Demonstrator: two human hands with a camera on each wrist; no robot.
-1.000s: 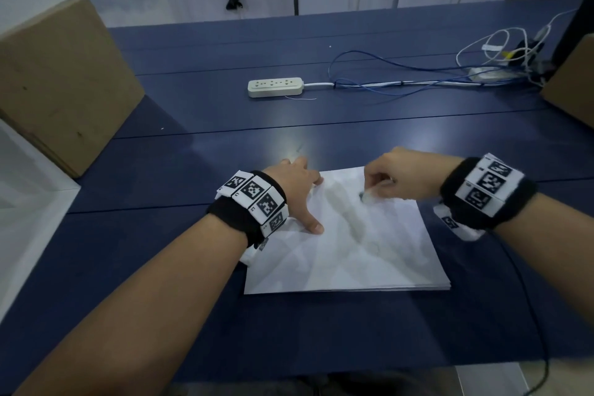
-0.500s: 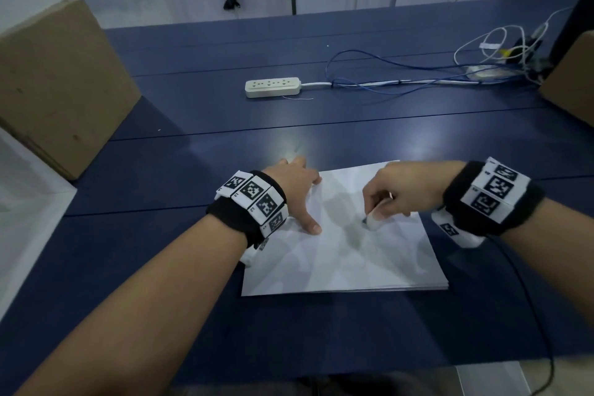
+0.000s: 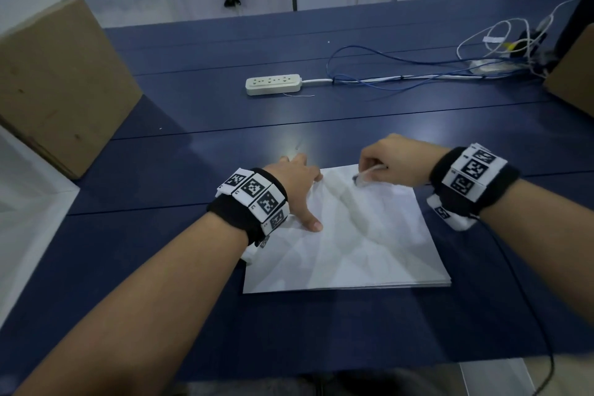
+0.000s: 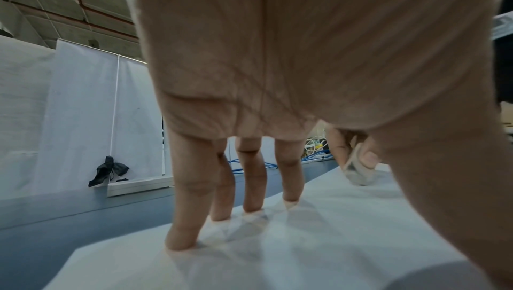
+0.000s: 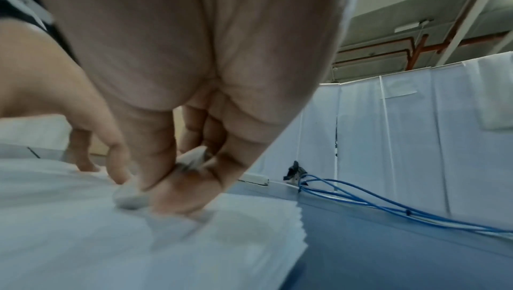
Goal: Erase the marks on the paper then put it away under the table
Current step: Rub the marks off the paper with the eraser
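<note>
A stack of white paper (image 3: 369, 244) lies on the dark blue table (image 3: 193, 170) in front of me. My left hand (image 3: 299, 190) presses its straight fingers (image 4: 191, 224) onto the sheet's far left part (image 4: 305, 240). My right hand (image 3: 389, 164) pinches a small white eraser (image 3: 364, 175) and holds it against the paper near the far edge. The left wrist view shows the eraser (image 4: 358, 174) with a grey smudged tip under a thumb. In the right wrist view the eraser (image 5: 130, 194) touches the sheet (image 5: 83, 229); that picture is blurred.
A white power strip (image 3: 273, 84) with blue and white cables (image 3: 418, 77) lies farther back on the table. Cardboard boxes stand at the left (image 3: 54, 83) and the far right (image 3: 575, 74). White curtain panels (image 5: 416, 130) close off the back.
My right hand slid the eraser toward me over the paper and has now come back to the far edge. The left hand stayed pressed on the sheet.
</note>
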